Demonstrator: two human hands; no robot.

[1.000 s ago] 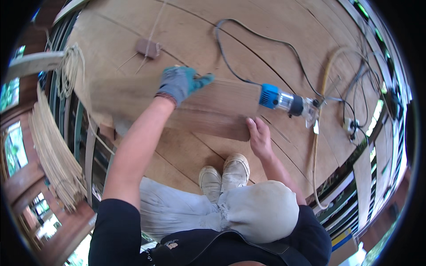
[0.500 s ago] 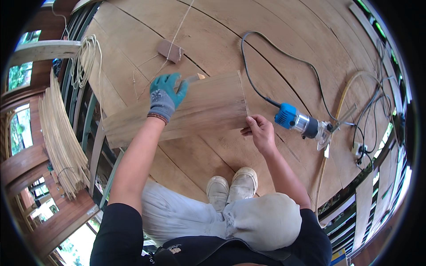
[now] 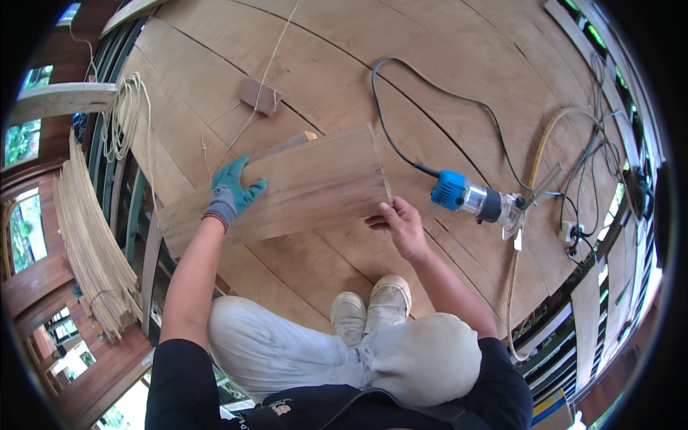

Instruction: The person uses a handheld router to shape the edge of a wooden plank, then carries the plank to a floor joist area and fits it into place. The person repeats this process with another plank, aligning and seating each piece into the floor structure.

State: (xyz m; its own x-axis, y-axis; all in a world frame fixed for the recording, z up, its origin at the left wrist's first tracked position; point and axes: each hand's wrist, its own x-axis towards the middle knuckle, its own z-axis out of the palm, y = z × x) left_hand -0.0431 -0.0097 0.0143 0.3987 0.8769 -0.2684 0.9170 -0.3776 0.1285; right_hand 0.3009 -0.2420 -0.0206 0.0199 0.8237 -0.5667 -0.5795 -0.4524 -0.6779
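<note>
A wide, flat wooden board (image 3: 308,175) lies crosswise in front of me, its far side resting near a narrow wood strip (image 3: 276,145). My left hand (image 3: 235,190), in a teal and grey glove, grips the board's far edge left of its middle, the thumb on the upper face and the fingertips over the edge. Bare, my right hand (image 3: 403,226) pinches the near corner of the board's right end between thumb and fingers; the fingers beneath are partly hidden. To the right of that hand a blue trim router (image 3: 469,197) lies on its side on the plank floor.
A reddish-brown block (image 3: 259,96) with string round it lies beyond the board. The router's black cord (image 3: 494,115) loops across the floor (image 3: 344,86). A coiled rope (image 3: 123,118) and a bundle of thin wood strips (image 3: 93,244) are at the left. Cables and a plug (image 3: 572,231) lie right.
My left hand has slid left along the board and now takes hold of its far edge. The right hand keeps its pinch on the corner. The whole view has shifted slightly.
</note>
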